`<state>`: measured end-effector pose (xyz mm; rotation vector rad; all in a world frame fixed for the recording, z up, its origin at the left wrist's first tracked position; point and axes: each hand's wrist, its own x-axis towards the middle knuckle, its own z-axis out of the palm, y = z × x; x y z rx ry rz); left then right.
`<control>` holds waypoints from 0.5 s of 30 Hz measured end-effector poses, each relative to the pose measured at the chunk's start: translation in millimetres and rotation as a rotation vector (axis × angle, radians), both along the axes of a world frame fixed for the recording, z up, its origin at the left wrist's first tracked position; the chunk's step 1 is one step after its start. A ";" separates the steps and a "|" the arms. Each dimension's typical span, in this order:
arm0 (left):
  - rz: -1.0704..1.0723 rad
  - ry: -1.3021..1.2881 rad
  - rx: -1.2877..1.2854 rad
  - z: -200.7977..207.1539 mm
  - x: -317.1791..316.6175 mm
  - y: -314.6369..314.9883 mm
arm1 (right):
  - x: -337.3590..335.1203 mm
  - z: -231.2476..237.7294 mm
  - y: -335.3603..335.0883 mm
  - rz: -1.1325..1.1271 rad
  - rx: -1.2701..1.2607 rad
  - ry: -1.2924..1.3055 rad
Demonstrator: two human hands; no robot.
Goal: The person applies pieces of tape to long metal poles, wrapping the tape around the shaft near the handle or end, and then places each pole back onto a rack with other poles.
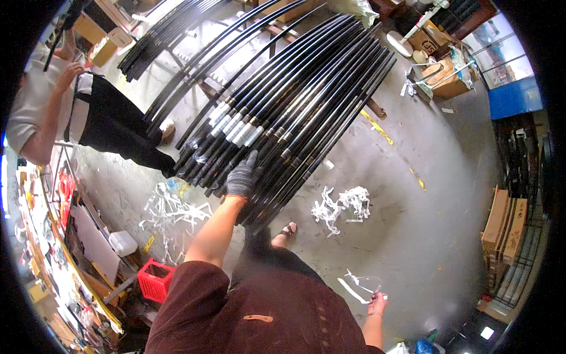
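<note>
A large bundle of long black poles (306, 97) stretches away in front of me, several with silvery-white bands near their close ends. My left hand (243, 177), in a dark grey glove, lies on the near ends of the poles with its fingers stretched along them. Out to the lower right, well away from the bundle, my bare right hand (377, 303) is closed on a thin white strip (353, 291), whose loose parts hang to the left. Clear film (201, 158) shows around some pole ends.
Another person (44, 112) stands at left, beside the poles. White strip scraps (342, 206) litter the floor, with another heap (168, 206) left of my arm. A red crate (155, 279) sits by a cluttered bench at lower left. Cardboard boxes (504, 227) stand far right.
</note>
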<state>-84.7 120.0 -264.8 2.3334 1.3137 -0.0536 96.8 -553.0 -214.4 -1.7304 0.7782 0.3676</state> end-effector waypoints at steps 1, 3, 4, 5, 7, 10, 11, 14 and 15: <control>-0.008 -0.005 0.006 -8.6 0.8 1.0 | 2.9 4.7 0.7 0.018 0.002 0.017; -0.011 -0.018 0.014 -25.3 0.1 -0.2 | 13.3 20.1 2.1 0.063 -0.002 0.048; 0.010 -0.012 0.042 -29.8 -0.4 -2.4 | 12.8 26.3 15.9 0.103 -0.022 0.058; 0.002 -0.052 0.074 -34.5 -0.1 -4.3 | 12.2 32.0 30.3 0.145 -0.042 0.069; -0.004 -0.131 0.138 -40.0 -5.6 -4.7 | 17.6 37.9 48.2 0.224 -0.093 0.124; -0.009 -0.229 0.206 -49.4 -8.4 -6.5 | 25.9 27.1 63.6 0.305 -0.143 0.208; 0.012 -0.287 0.244 -50.7 -12.6 -7.3 | 28.5 24.0 69.9 0.338 -0.142 0.203; 0.096 -0.439 0.313 -34.8 -33.2 -8.6 | 30.7 25.6 108.6 0.258 -0.039 0.214; 0.190 -0.413 0.339 -24.3 -47.4 -12.7 | 30.8 28.2 118.6 0.206 0.008 0.221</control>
